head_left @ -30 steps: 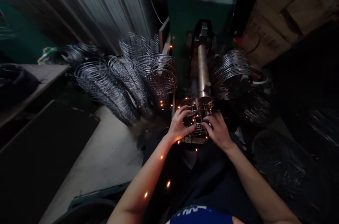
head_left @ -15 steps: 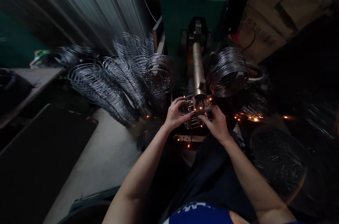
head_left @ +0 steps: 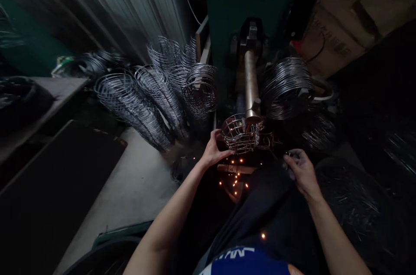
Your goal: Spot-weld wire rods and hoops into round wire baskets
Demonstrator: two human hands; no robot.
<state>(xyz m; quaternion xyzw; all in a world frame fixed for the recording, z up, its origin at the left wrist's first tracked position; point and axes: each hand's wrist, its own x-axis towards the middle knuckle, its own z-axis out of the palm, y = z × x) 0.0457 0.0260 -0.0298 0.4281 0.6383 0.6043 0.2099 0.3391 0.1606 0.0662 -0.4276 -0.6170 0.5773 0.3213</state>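
A small round wire basket (head_left: 240,138) hangs at the lower end of the machine's metal rod (head_left: 251,80). My left hand (head_left: 215,150) grips its left side, thumb near the bottom and fingers behind the rim. To the right and apart from the basket, my right hand (head_left: 300,168) is closed in a pinch; a small thin piece shows at its fingertips, too small to name. Orange sparks fall below the basket, over my dark trousers.
Stacks of wire rings (head_left: 136,106) lean at the left. A coil of wire rings (head_left: 287,88) sits right of the rod. The green machine (head_left: 247,10) stands ahead, cardboard boxes (head_left: 344,27) at upper right, and a dark tub of short wires (head_left: 354,201) at lower right.
My right hand has left the basket and moved right and down. My left hand still holds the basket, which shows more fully. Sparks now fall mostly beneath it. The view has shifted slightly.
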